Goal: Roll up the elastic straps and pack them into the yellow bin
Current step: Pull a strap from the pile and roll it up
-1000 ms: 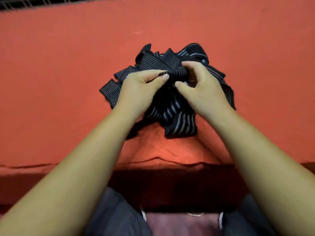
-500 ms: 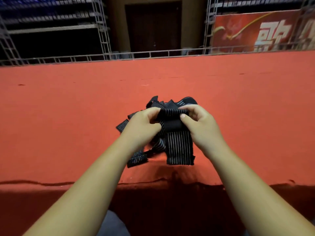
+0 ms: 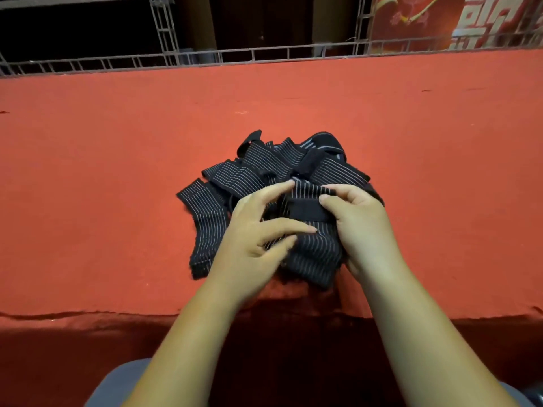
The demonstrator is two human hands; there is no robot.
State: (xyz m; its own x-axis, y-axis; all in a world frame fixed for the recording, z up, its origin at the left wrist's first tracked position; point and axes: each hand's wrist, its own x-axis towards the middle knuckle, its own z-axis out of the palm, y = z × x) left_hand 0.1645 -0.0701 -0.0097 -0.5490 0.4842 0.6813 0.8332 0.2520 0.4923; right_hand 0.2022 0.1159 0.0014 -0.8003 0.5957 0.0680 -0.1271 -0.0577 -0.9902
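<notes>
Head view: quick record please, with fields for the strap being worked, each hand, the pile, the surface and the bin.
strap: black with pale stripes, partly folded, between both hands
left hand: fingers fairly straight, resting on strap
right hand: pinches strap's upper edge
pile: loose straps, behind the hands
cloth: red, under the pile
yellow bin: not in view

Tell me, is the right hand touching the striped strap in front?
Touching. The head view shows the right hand pinching the striped strap at its dark band with thumb and forefinger.

An event hall: red-carpeted stage [image 3: 88, 171], metal truss railing [image 3: 264, 52], red banner [image 3: 426, 19] behind.
</notes>
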